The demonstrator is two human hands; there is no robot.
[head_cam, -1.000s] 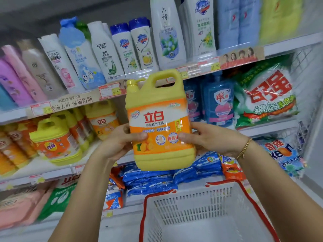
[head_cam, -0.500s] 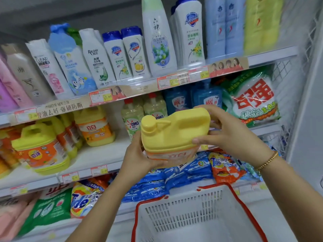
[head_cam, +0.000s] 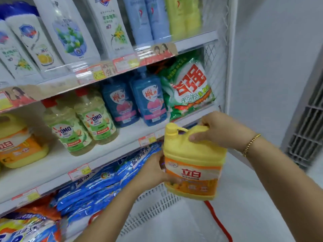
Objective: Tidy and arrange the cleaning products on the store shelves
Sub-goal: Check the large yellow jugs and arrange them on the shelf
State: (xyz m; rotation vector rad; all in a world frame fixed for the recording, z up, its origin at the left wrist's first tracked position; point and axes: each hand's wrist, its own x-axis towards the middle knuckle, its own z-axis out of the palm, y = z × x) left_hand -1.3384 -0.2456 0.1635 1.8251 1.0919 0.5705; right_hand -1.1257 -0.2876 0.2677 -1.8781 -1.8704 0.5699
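We hold the jug upright in the air, just before the shelf edge and above the white basket. Our right hand grips its handle from above, with the fingers curled round it. Our left hand holds the jug's body low at the side. Behind it, two blue bottles stand on the shelf beside a green bag.

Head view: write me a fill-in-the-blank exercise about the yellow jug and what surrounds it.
The right hand grips the yellow jug by its ____.
The left hand holds the jug's side above a white basket with a ____ rim.
The two pump bottles left of the green bag are ____.
Missing: handle; red; blue.
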